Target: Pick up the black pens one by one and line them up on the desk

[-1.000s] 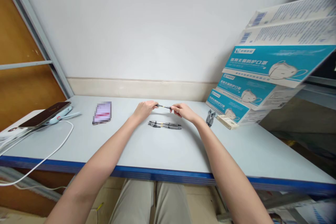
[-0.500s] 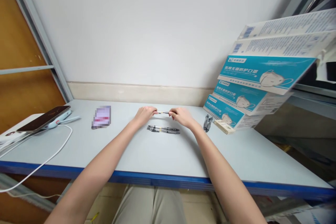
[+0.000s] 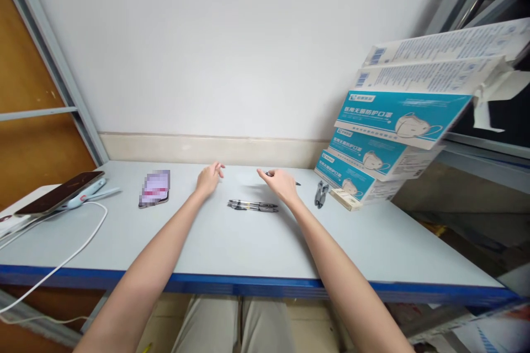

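My right hand [image 3: 280, 184] is closed around a dark pen [image 3: 298, 183], whose ends show on both sides of the hand. My left hand [image 3: 209, 178] is some way to the left, with fingers slightly curled and apart and nothing in them. Both hands are over the back half of the table. Between my forearms, nearer to me, a few clear-barrelled pens [image 3: 253, 207] with dark ends lie side by side, pointing left to right. Neither hand touches them.
A phone with a blurred screen [image 3: 155, 187] lies on the grey table [image 3: 248, 248] at left, near a dark phone [image 3: 62, 192] and a white cable [image 3: 97, 226]. Right stand stacked mask boxes [image 3: 370, 162], a small cream box [image 3: 346, 199] and a small grey item [image 3: 321, 194].
My left hand has let go of the pen and moved left. My right hand has kept the pen, turned it and shifted slightly right. The view has shifted slightly.
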`<state>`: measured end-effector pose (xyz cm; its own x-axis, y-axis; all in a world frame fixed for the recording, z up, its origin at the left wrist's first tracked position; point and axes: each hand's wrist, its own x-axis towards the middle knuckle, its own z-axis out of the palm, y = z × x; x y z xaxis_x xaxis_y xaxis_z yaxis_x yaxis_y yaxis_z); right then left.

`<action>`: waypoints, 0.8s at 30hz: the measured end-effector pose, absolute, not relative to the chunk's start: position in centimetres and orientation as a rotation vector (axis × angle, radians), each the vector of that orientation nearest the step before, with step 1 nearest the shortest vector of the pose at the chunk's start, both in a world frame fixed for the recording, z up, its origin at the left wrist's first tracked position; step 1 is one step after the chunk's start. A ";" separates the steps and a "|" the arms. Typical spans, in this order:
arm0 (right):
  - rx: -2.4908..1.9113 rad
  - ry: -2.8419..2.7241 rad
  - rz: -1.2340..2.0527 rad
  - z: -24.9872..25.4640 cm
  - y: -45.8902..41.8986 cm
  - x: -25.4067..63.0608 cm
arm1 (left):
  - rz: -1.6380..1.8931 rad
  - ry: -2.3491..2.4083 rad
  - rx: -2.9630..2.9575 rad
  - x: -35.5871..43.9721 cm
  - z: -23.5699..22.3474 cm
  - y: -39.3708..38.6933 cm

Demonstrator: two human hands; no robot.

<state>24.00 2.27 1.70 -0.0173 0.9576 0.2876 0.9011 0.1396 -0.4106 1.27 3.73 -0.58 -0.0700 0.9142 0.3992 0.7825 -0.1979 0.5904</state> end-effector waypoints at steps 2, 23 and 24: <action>-1.771 -1.923 0.167 1.9 2.1 24.1 | 1.071 1.939 1.995 0.6 -0.7 3.9; -1.382 -2.485 0.341 0.4 1.2 22.2 | 0.840 1.957 2.162 1.7 -0.5 3.0; -1.268 -2.545 0.389 0.3 1.3 22.2 | 0.846 1.952 2.165 1.7 -0.5 3.0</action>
<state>22.23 1.28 0.34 -0.5800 0.8056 0.1204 0.7328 0.5806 -0.3547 1.69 2.99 -0.54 0.0202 0.9444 0.3282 0.8854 -0.1694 0.4329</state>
